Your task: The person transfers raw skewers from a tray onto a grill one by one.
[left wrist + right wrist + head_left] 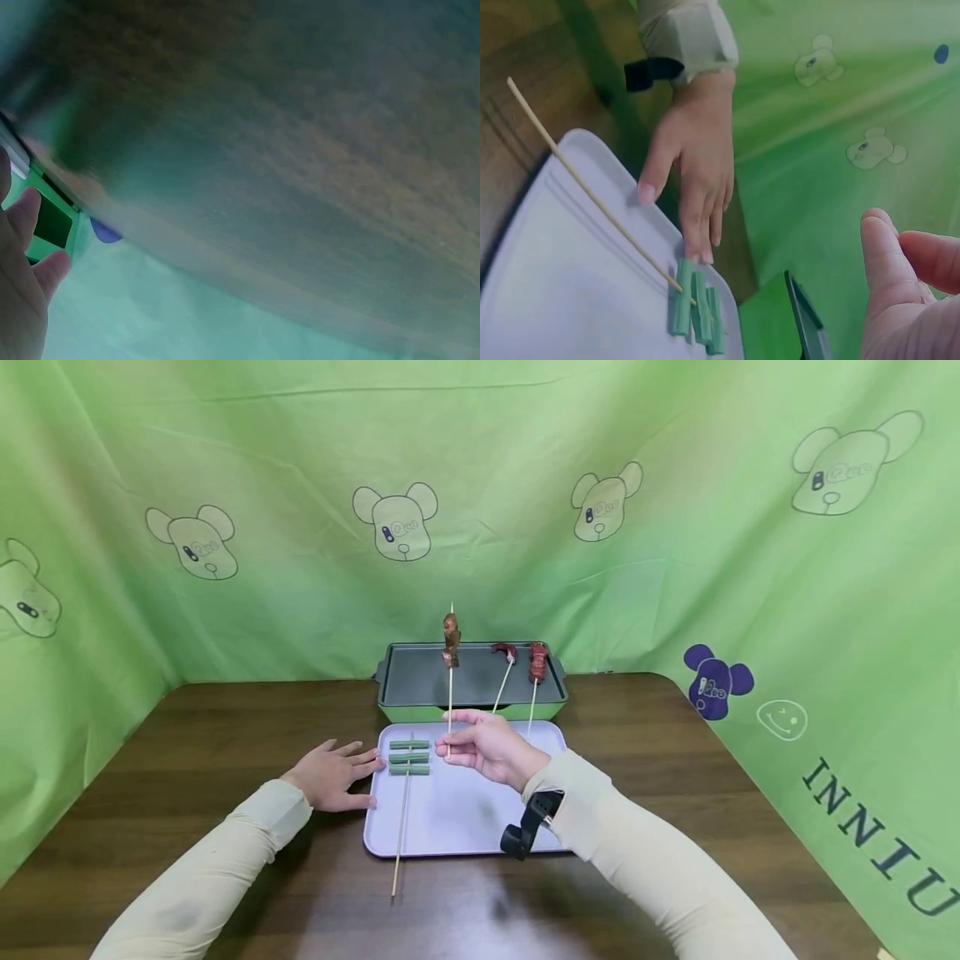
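My right hand (491, 747) pinches the stick of a brown meat skewer (451, 641) between thumb and fingers. It holds the skewer upright above the white tray (457, 831), the meat at the top. In the right wrist view only part of this hand (907, 285) shows, without the skewer. My left hand (330, 777) rests at the tray's left edge with fingers spread, its tips close to a skewer of green vegetable pieces (408, 758). That skewer lies on the tray, its stick (607, 214) reaching past the near edge. Part of the left hand (19, 277) appears in the left wrist view.
Behind the tray stands a green grill with a dark plate (420, 672). A dark red curled skewer (510, 652) and a red meat skewer (537, 662) lie on its right side, sticks toward me. The wooden table (247, 727) is bordered by green cloth (495, 427).
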Demonstrator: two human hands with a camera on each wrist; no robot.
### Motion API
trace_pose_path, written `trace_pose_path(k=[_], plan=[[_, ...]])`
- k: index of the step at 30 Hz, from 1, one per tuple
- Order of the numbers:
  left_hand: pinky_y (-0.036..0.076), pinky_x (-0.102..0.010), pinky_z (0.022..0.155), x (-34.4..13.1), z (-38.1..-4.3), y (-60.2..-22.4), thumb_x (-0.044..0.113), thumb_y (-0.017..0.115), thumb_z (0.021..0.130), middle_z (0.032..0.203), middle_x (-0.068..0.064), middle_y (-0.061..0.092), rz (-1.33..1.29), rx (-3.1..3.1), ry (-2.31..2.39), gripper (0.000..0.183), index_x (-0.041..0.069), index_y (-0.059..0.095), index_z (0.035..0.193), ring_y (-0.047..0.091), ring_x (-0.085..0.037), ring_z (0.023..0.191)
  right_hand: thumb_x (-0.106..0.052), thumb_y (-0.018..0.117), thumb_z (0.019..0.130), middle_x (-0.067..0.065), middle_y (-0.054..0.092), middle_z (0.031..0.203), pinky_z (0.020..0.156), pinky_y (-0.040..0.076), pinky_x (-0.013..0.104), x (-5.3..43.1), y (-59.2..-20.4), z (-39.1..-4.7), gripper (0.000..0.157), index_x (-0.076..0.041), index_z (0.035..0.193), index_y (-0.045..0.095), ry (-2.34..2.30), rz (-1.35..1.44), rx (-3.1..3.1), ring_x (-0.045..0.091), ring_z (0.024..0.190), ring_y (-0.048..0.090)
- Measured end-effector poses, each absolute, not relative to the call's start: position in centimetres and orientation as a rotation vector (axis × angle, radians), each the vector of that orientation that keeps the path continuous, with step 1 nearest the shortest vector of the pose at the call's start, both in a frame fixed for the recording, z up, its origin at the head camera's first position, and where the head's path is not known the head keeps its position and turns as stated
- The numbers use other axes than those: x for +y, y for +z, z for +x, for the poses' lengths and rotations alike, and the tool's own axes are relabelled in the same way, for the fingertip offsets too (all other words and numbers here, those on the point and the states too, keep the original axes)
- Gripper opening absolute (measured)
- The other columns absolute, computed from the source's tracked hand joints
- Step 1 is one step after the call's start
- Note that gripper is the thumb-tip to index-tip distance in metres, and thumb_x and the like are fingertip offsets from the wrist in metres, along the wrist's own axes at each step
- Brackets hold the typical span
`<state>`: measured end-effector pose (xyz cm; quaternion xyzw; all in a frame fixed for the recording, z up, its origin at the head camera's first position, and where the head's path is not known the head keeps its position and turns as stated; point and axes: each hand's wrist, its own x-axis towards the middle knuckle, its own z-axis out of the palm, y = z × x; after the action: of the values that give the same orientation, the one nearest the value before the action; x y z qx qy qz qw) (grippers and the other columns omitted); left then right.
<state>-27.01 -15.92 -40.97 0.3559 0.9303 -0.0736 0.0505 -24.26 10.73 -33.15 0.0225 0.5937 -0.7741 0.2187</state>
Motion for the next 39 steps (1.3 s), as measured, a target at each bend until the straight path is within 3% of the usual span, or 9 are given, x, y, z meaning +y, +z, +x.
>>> trace_pose_path(k=[12, 22, 39], plan=[[0.030, -0.060, 0.103, -15.3, -27.1, -40.9, 0.061, 0.044, 0.091, 0.146, -0.005, 0.045, 1.068, 2.824, -0.221, 0.069, 0.016, 0.047, 0.144, 0.039, -0.035, 0.134, 0.014, 0.045, 0.092, 0.008, 0.066, 0.071, 0.060, 0.055, 0.023, 11.1, -32.6, -26.0, 0.048, 0.008, 0.140, 0.038, -2.133, 0.103, 1.708, 0.012, 0.059, 0.065], [0.030, -0.060, 0.103, -15.6, -27.1, -40.9, 0.060, 0.044, 0.091, 0.146, -0.006, 0.045, 1.047, 2.828, -0.210, 0.069, 0.016, 0.046, 0.144, 0.039, -0.034, 0.134, 0.015, 0.043, 0.092, 0.008, 0.066, 0.070, 0.060, 0.055, 0.022, 11.1, -32.5, -27.6, 0.049, 0.009, 0.140, 0.035, -2.186, 0.113, 1.680, 0.012, 0.059, 0.066], [0.029, -0.059, 0.104, -15.6, -27.1, -40.7, 0.060, 0.044, 0.091, 0.148, -0.004, 0.043, 1.002, 2.806, -0.221, 0.069, 0.016, 0.046, 0.144, 0.038, -0.033, 0.135, 0.014, 0.045, 0.093, 0.008, 0.063, 0.068, 0.059, 0.055, 0.023, 11.3, -33.6, -29.4, 0.046, 0.007, 0.138, 0.040, -2.118, 0.276, 1.764, 0.012, 0.057, 0.063]])
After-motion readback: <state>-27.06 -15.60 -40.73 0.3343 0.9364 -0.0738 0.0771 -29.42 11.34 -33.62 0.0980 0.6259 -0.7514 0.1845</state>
